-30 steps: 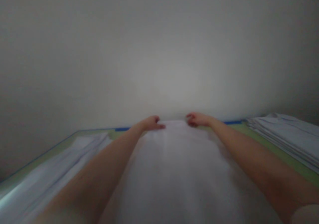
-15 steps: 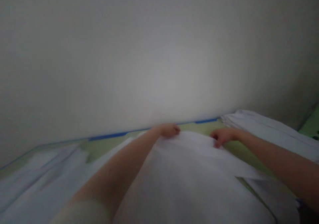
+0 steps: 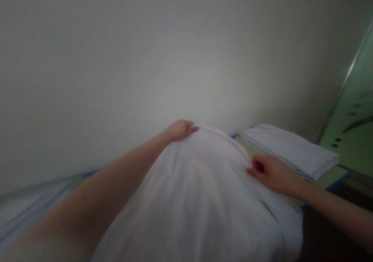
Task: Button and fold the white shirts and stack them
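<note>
A large sheet of white cloth (image 3: pixel 192 199) hangs in loose folds between my arms and fills the lower middle of the view. My left hand (image 3: pixel 181 130) pinches its upper edge near the wall, thumb and fingers closed on the fabric. Lower and to the right, my right hand (image 3: pixel 265 172) is curled with its fingertips pinching the same edge. Between the two hands the edge sags in a curve. The cloth's lower end runs out of view, and the picture is somewhat blurred.
A plain pale wall (image 3: pixel 186 52) stands in front. At right a folded stack of white cloth (image 3: pixel 288 149) lies on a green surface with blue edging. Further right is a green panel (image 3: pixel 354 126) with dark marks. More white cloth (image 3: pixel 26 211) lies at lower left.
Both hands keep hold of the cloth. My left hand has lifted its edge up, away from the green surface, while my right hand sits slightly lower. The view has turned right.
</note>
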Tool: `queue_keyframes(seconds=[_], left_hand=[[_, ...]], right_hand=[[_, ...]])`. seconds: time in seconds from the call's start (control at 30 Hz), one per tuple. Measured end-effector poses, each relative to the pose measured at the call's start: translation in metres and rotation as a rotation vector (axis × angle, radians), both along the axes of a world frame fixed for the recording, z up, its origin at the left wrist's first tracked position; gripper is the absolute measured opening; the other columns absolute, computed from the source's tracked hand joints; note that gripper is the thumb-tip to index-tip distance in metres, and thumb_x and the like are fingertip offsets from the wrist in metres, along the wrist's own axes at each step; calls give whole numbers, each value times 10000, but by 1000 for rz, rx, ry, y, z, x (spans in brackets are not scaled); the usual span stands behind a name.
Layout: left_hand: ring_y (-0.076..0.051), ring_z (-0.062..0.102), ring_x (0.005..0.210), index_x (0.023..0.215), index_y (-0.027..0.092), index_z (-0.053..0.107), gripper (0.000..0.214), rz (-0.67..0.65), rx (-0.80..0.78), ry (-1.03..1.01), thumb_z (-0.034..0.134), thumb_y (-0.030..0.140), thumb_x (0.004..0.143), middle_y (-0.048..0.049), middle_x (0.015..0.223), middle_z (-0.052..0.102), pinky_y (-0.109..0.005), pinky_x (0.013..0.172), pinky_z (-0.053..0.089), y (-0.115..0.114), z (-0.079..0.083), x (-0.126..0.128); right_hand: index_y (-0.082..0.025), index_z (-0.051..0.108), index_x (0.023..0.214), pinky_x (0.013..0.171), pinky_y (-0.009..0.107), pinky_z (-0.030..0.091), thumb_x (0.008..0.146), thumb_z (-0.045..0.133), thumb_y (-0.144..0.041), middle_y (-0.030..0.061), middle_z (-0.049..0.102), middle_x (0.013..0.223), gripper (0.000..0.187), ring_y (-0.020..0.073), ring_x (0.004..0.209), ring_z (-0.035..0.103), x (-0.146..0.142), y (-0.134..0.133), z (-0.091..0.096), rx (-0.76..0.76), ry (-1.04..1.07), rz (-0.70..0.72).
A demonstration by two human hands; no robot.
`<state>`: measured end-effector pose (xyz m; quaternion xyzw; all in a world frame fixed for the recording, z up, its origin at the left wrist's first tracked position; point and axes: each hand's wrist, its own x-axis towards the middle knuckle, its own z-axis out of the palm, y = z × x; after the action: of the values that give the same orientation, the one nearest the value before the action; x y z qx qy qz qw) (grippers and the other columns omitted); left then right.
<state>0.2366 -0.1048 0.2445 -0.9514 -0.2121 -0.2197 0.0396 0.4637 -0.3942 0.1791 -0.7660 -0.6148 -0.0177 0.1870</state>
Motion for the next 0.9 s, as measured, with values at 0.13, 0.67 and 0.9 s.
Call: queue_keyframes(seconds=[0.13,0.67,0.9], left_hand=[[-116,405,551,673,162,568,471,-15,147,-75,366,547,853,1,552,485,-252,554,242,-44,70,-19],[-142,510,756,848,128,629,532,353,761,-356,280,525,909,-61,797,615,-259,640,279,-230,251,-183],[-100,538,800,958,43,638,720,704,957,-417,142,563,915,-71,874,647,-234,670,334,-273,302,-286]], right_hand=[[-224,547,682,517,284,324,711,569,-553,47,593,651,330,171,568,513,-46,-48,-9,-58,56,14],[-231,431,1342,980,410,404,646,687,-468,55,519,1295,779,287,1139,511,-85,-90,-13,-198,508,552],[-172,441,1305,898,389,464,810,546,-430,133,562,1227,568,280,1054,569,-43,-75,92,271,508,161]])
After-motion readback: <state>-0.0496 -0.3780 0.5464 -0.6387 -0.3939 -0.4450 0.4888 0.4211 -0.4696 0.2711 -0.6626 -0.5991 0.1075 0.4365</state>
